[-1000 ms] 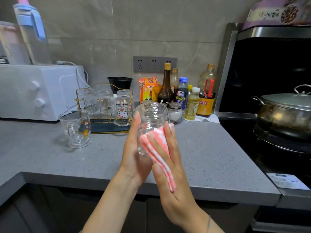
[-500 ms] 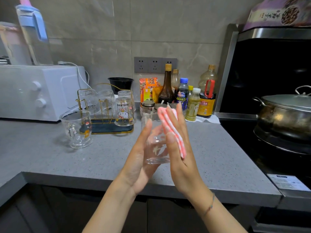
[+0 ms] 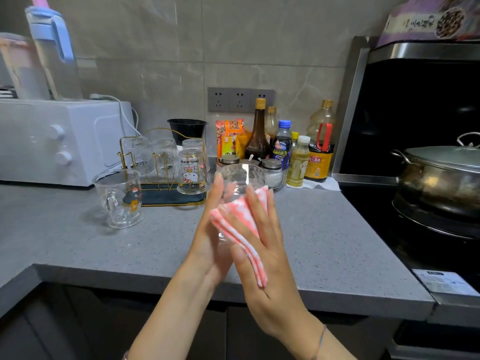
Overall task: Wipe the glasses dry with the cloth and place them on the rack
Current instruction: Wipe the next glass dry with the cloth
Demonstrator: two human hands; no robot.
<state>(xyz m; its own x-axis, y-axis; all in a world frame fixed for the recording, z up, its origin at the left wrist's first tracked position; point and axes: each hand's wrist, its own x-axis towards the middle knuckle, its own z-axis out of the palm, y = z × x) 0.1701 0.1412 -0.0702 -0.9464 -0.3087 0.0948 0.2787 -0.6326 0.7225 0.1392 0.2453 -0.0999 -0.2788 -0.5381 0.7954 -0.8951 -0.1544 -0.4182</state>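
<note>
Clear glass mug [image 3: 118, 201]: stands upright on the grey counter [image 3: 78, 242], just left of the rack, not yet racked.
Gold wire rack [image 3: 158, 194]: holds several upturned glasses, among them a printed glass [image 3: 193, 175] at its right end; just left of the hands and behind them.
Left hand [image 3: 210, 237]: fingers straight and pointing up, palm flat against the left side of the held glass; nothing is curled round it.
Held glass [image 3: 240, 181]: clear and dimpled, raised above the counter between the two palms, its upper part showing over the fingertips.
Handling: it looks light, rigid and breakable, and probably slick if damp. With flat palms, only inward pressure keeps it up. I judge a wrap round the side wall safer for the carry to the rack than a pinch at the rim.
Pink-and-white cloth [image 3: 233, 224]: soft and folded, pressed against the near and right side of the glass, a tail hanging down over the right hand.
Right hand [image 3: 270, 255]: fingers straight and close together, flat on the cloth and pushing it onto the glass. Whether the thumb pins the cloth I cannot tell.
Step in hand: drying the outer wall, by my reading; racking is still to come.
</note>
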